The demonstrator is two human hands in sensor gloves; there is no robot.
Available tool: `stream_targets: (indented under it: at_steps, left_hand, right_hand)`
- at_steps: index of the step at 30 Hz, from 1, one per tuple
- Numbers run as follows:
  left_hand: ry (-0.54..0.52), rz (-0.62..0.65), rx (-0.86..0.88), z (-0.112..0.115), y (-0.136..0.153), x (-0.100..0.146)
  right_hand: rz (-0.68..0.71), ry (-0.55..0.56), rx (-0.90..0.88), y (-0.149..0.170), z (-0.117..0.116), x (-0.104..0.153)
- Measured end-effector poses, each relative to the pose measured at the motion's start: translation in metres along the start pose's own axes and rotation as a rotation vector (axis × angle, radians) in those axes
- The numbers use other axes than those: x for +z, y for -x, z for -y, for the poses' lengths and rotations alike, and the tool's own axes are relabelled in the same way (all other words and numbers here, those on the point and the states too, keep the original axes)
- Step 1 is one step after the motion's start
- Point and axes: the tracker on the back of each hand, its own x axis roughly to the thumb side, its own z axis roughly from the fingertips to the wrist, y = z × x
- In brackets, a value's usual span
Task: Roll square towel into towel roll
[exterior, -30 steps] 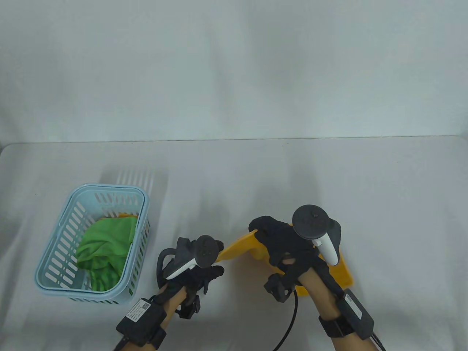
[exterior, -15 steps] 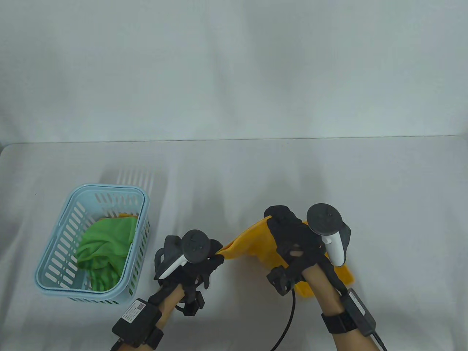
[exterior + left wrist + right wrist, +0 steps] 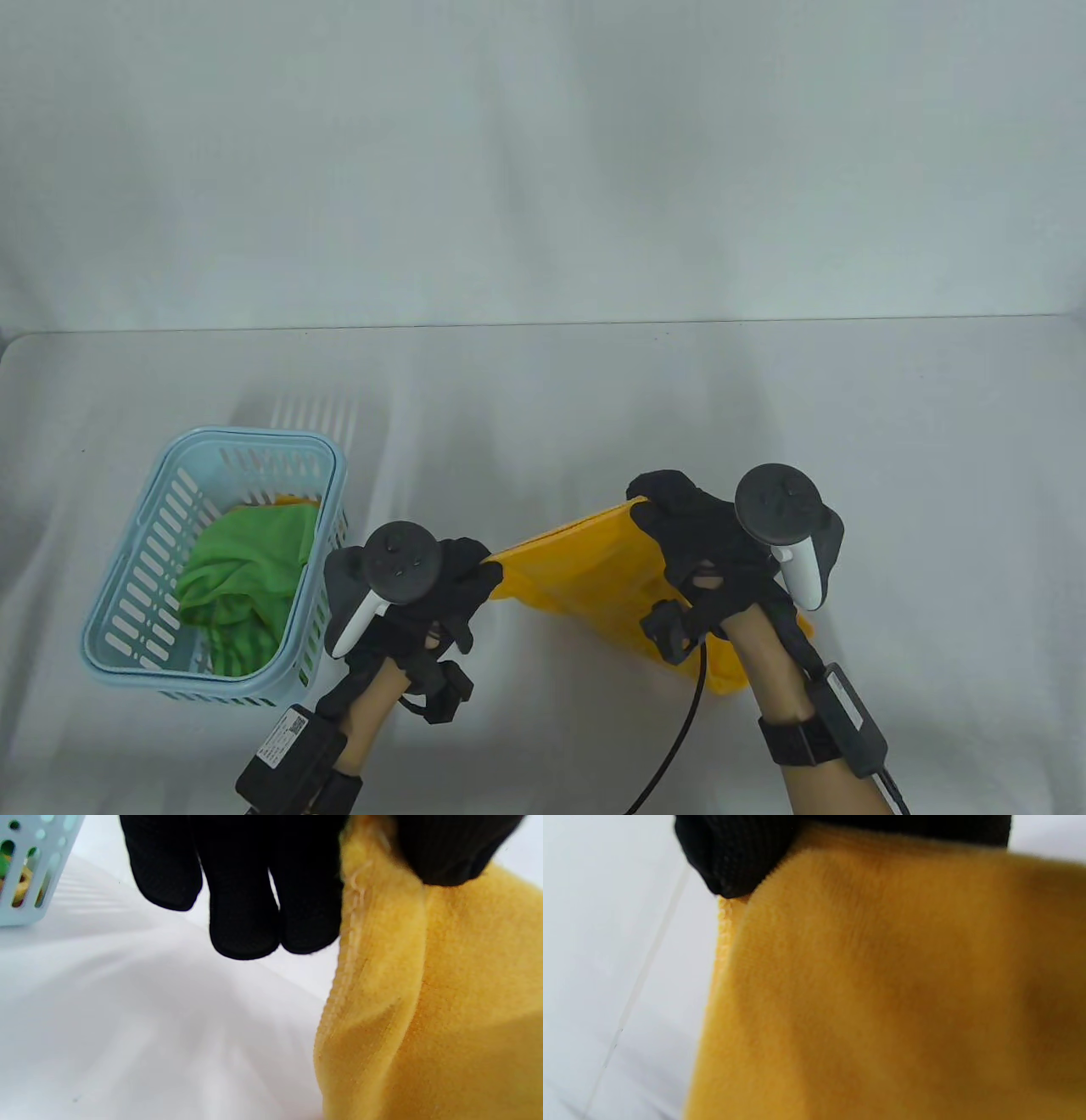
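A yellow square towel (image 3: 585, 573) hangs stretched between both hands above the white table, near the front edge. My left hand (image 3: 462, 577) pinches its left corner, and in the left wrist view the thumb and fingers (image 3: 242, 899) clamp the hemmed edge of the towel (image 3: 424, 1005). My right hand (image 3: 670, 518) grips the far right corner. The right wrist view is filled by the towel (image 3: 882, 993) under a black fingertip (image 3: 734, 861). The towel's lower part sags toward the table beneath my right forearm.
A light blue slotted basket (image 3: 153, 543) stands at the front left, holding a crumpled green cloth (image 3: 246, 569) with something orange behind it. The basket's corner (image 3: 29, 870) shows in the left wrist view. A black cable (image 3: 679, 730) trails from my right wrist.
Both hands have drawn apart, the left sliding left and the right moving right and away. The bunched towel has been pulled out into a taut sheet between them.
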Motion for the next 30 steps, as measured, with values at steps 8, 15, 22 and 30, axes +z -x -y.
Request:
stream_targets:
  at_steps: [8,15,22,30]
  left_hand:
    - [-0.126,0.062,-0.074,-0.033,-0.021,0.006]
    - [-0.188,0.127,-0.027,-0.093,-0.055,0.005]
    - [-0.245,0.180,0.066,-0.148,-0.087,0.011]
    - [-0.194,0.213,0.249,-0.175,-0.098,0.016]
  right_hand:
    - [0.014,0.082,0.012,-0.026,0.017,0.005]
    - [0.011,0.088,-0.008,-0.067,0.055,0.001]
    - [-0.004,0.074,-0.153,-0.100,0.087,0.001]
    - [-0.014,0.046,-0.286,-0.118,0.097,0.008]
